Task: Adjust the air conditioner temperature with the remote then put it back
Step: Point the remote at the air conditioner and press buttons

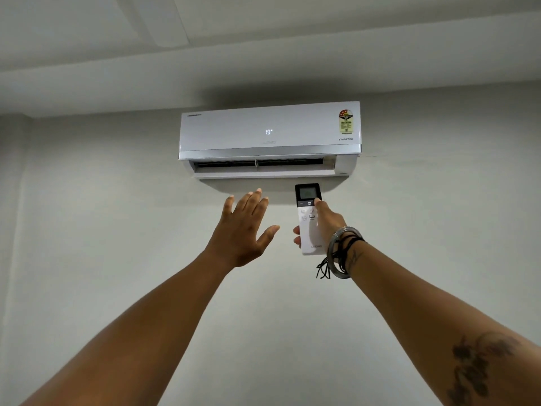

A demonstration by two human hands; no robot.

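Both arms raised toward the air conditioner [269, 133], mounted high on the wall [117, 215] just under the ceiling. Right hand [325, 224] wrapped around a white remote [310, 227], held upright just below the unit's right half, thumb resting on the top row of buttons beside the power key, under the remote's small screen. Fingers curled round the back, tips showing at the left edge. Left hand [244, 227] empty, fingers spread wide, palm turned toward the open vent as though feeling for the airflow; apart from the remote and touching nothing. Bangles and black threads [339, 253] on the right wrist.

Unit running, flap open, front panel reading 19. Judging by that, well into the adjusting step: remote aimed, thumb on the keys. Cannot tell whether 19 is the wanted setting or whether more presses are due. Still left to do: finishing the adjustment if needed, lowering the arms, and returning the remote to its place, which is out of view here.
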